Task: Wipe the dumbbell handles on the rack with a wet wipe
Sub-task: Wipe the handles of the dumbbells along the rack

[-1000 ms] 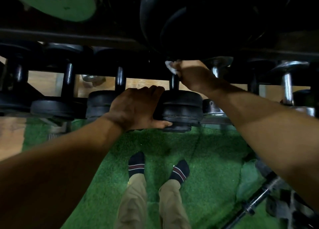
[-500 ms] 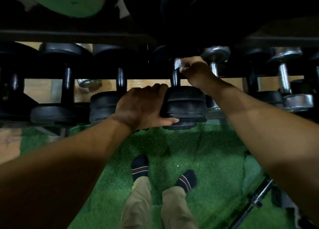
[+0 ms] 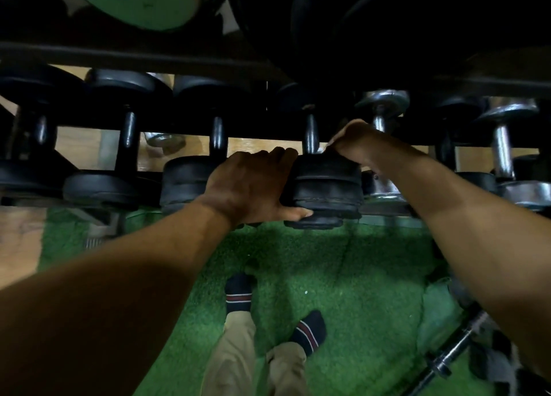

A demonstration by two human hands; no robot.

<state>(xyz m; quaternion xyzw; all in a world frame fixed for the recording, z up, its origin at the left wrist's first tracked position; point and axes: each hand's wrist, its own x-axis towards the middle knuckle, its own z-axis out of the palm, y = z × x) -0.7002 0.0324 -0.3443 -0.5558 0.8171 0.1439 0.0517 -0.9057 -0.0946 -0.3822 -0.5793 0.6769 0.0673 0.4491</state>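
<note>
While gripping near head of black dumbbell (image 3: 325,186) with left hand (image 3: 253,183), thumb under, we are clenching right hand (image 3: 354,142) at lower end of its handle (image 3: 310,133); sliver of wet wipe (image 3: 322,150) peeking beside fingers. Dumbbell sitting mid-row on rack (image 3: 149,58), chrome dumbbell (image 3: 381,109) just right. Socked feet standing on green turf (image 3: 357,276).

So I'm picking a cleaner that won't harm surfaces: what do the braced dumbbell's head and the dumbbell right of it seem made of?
Braced dumbbell's head: matte black, ragged seam, probably rubber coating. Right-hand neighbour: bright mirror glints, likely chromed steel.
</note>
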